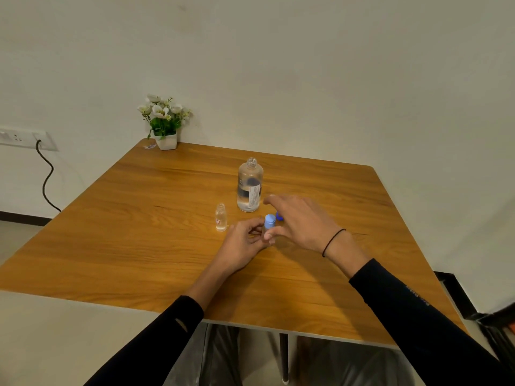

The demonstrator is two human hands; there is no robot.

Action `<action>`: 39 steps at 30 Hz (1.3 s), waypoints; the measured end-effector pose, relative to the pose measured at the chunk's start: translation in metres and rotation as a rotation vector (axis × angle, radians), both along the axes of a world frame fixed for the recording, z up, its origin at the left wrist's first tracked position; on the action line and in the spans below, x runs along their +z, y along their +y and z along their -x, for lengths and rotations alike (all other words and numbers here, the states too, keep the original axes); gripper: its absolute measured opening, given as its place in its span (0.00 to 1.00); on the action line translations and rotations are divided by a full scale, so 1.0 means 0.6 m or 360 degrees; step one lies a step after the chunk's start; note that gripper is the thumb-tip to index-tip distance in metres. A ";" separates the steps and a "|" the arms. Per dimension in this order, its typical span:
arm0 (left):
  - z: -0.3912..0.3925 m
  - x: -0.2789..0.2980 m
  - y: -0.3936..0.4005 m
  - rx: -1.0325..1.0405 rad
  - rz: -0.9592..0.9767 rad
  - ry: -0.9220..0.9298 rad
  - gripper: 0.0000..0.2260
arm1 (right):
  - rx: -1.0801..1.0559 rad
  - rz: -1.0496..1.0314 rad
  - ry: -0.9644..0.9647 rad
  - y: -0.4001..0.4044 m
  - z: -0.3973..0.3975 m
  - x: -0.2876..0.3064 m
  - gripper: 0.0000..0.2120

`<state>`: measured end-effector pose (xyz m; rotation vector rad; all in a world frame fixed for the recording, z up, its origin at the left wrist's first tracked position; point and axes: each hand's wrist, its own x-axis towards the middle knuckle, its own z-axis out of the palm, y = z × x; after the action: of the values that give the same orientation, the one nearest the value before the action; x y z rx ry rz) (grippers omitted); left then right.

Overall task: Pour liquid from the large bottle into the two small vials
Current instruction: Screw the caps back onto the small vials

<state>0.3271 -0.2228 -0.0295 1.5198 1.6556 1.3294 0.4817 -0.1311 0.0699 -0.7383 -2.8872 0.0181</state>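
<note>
A big wooden table (pixel 172 218) fills most of the view, with a plain pale wall (pixel 306 65) behind it. At the far left corner of the table stands a small white pot with white flowers (pixel 165 121). A dark cord (pixel 46 176) hangs down from a plug on the wall to the left.

Two arms in black sleeves (pixel 156 341) reach in from the bottom. The right wrist wears a thin black band (pixel 333 242).

Near the middle of the table stands the large bottle (pixel 250 186). It is upright, clear, has no cap on, and is partly full of clear liquid. A white label is on its side.

The right hand (pixel 303 222) is spread out flat just in front of the bottle, with fingers loose and holding nothing. Its thumb comes close to the capped vial (pixel 268 227); I cannot tell if it touches.

The left hand (pixel 245 243) is curled around the capped vial, which has a light blue cap (pixel 269 220) on top and stands upright.

Just left of that hand stands the open vial (pixel 221 217), upright, with a bit of clear liquid inside. Another small blue cap (pixel 279 216) peeks out from under the right hand.
</note>
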 end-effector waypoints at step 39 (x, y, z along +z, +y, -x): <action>-0.188 0.009 0.182 -0.0126 0.0117 -0.0092 0.25 | -0.0636 0.0222 0.0169 0.125 -0.161 -0.028 0.04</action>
<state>0.4398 -0.1133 -0.0239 1.4750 1.5749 1.2453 0.5780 -0.0563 0.0529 -1.2840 -2.6073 0.2044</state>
